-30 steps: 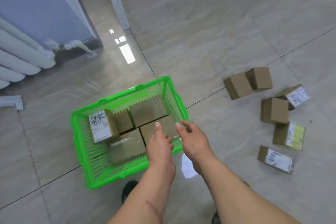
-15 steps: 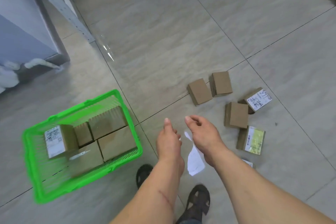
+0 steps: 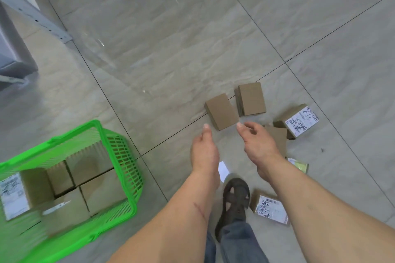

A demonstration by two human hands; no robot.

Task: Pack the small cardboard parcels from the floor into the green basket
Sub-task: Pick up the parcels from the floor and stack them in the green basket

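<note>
Both my arms reached out over the tiled floor [image 3: 171,53], and neither hand held anything. My left hand [image 3: 204,151] hung with its fingers loose and relaxed, thumb pointing forward, just short of the nearest plain parcel [image 3: 222,111]. My right hand [image 3: 257,142] had its fingers lightly curled around nothing, the thumb tip close to that same parcel's near corner, though I could not tell whether it touched. A second plain parcel [image 3: 251,98] lay just beside the first, and a labelled parcel [image 3: 300,120] sat further right, leaning against a brown one [image 3: 277,136] partly hidden behind my right hand. A parcel with a yellowish face [image 3: 299,165] peeked out past my right forearm, and another labelled parcel [image 3: 270,209] lay by my sandalled foot [image 3: 234,198], near a white scrap of paper [image 3: 223,168]. The green basket [image 3: 126,168] stood well apart to my left, already holding several parcels packed side by side, one labelled box [image 3: 12,194] upright at its left end
</note>
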